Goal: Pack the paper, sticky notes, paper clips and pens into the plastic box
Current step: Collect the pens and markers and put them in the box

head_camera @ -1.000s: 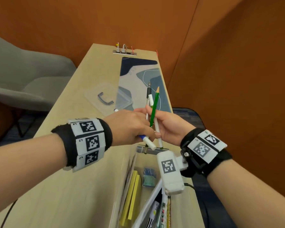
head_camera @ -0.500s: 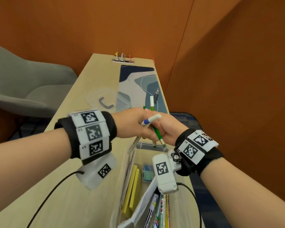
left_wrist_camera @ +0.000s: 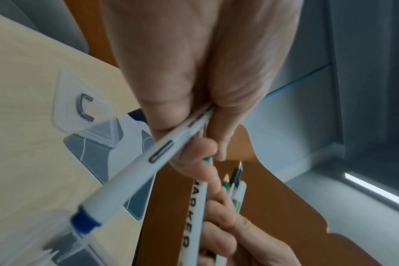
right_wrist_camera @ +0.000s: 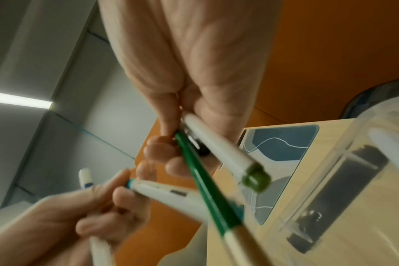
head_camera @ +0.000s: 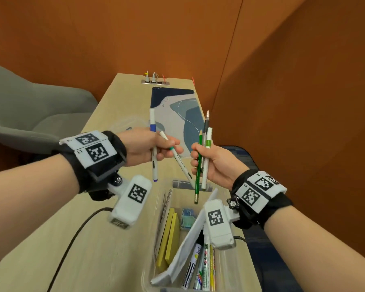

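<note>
My left hand [head_camera: 156,148] grips two white markers above the clear plastic box [head_camera: 238,270]: a blue-capped marker [head_camera: 153,152] held upright and a teal-banded marker [head_camera: 177,159] slanting down to the right. A little to its right, my right hand [head_camera: 207,163] holds a green pencil [head_camera: 198,165], a white marker with a green cap [head_camera: 207,157] and a dark pen [head_camera: 206,123], all upright. In the box lie yellow sticky notes [head_camera: 169,237], white paper [head_camera: 183,249], a small blue packet [head_camera: 188,216] and several markers [head_camera: 200,262].
The box's clear lid [left_wrist_camera: 80,106] with a grey handle lies on the wooden table [head_camera: 105,239], partly on a blue patterned desk mat [head_camera: 175,108]. A socket strip [head_camera: 155,81] sits at the far edge. A grey chair [head_camera: 30,110] stands left; orange walls close in.
The hands, bunched together around all the pens before, have drawn apart. The left hand now holds two markers of its own, and the right keeps the pencil, green marker and dark pen.
</note>
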The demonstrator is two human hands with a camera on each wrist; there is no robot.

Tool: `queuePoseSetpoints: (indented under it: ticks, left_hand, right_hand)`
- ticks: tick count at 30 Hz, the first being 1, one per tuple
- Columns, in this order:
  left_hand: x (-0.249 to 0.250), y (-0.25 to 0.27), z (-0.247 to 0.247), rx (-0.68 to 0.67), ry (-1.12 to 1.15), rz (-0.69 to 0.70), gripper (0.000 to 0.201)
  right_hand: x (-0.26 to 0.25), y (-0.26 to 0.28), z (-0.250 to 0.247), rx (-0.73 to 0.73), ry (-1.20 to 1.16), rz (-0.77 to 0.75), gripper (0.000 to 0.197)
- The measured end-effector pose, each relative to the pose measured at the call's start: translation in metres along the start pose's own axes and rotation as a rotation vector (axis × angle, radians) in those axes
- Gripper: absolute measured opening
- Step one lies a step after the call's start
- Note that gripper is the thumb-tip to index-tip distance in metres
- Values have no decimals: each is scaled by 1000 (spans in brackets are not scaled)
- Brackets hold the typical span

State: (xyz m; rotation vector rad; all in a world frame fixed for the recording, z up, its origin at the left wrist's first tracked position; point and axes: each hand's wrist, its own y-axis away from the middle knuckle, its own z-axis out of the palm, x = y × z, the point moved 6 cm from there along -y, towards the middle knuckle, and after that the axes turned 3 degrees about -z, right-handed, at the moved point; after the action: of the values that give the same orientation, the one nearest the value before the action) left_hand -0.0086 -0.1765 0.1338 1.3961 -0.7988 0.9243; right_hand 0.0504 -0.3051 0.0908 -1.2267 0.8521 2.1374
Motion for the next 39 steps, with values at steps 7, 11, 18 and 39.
queuePoseSetpoints:
  ticks: [7,11,18,39]
  left_hand:
    - [9,-4,17,69,-67,101,18]
    - [5,-10,16,248,-85,100,13]
    - [5,-14,18,293,-30,167,20]
    - [-14,-28,38,267,2,14,29]
  right_hand:
    - [8,2,14,-106,87,33,24]
    - [11,1,17,-95,97,25,29]
    - [11,0,24,-165,-61,3,33]
    - [-4,-10,25,34,140,-191,24]
